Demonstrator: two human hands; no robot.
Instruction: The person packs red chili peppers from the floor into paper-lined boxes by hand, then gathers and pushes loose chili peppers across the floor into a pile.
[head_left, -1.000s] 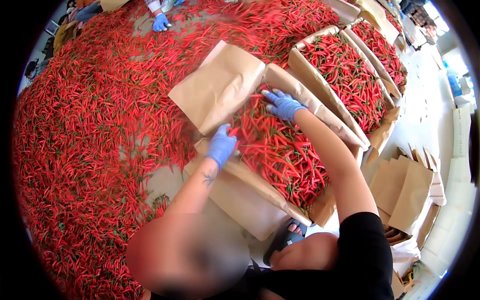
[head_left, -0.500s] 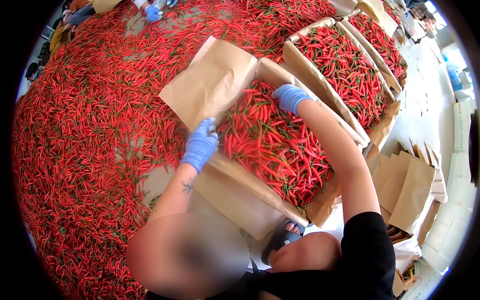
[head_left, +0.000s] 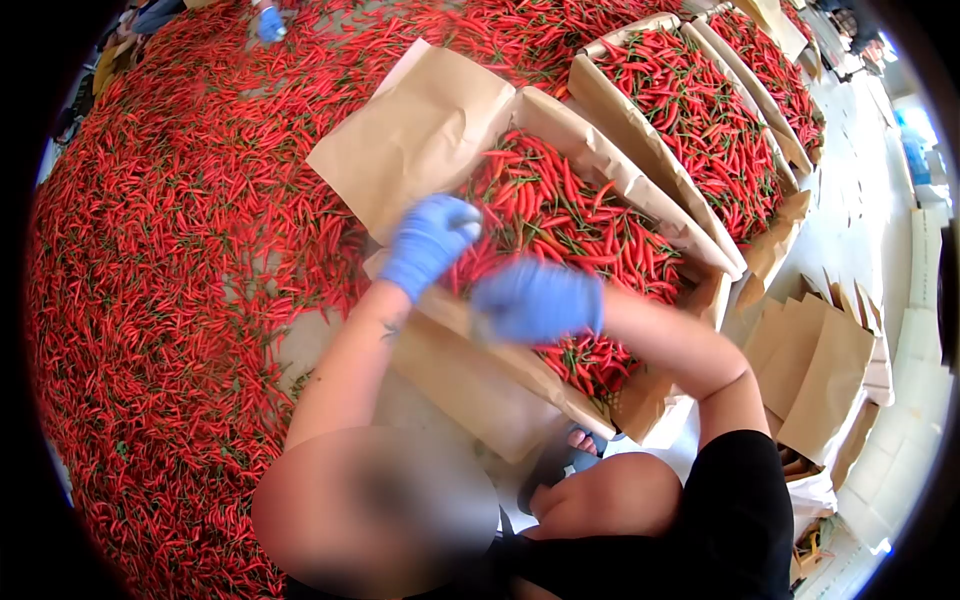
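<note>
A blue-gloved right hand [head_left: 535, 302] is hovering, blurred, above the creased brown-paper-lined box [head_left: 612, 165], its grip unreadable; a blue-gloved left hand [head_left: 428, 242] is curling its fingers alongside, any hold unclear. Slender, glossy red chillies [head_left: 560, 215] are heaping inside, probably light, slippery, easily bruised, best cupped loosely. Beyond, loose chillies [head_left: 180, 230] are spreading wide.

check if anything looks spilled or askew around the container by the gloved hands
Nothing looks clearly wrong. Loose red chillies lie widely around the paper-lined container, but so thickly that they seem a working pile, not a spill. Its brown paper flap is creased and spread outward, untidy but with no tear visible.
</note>
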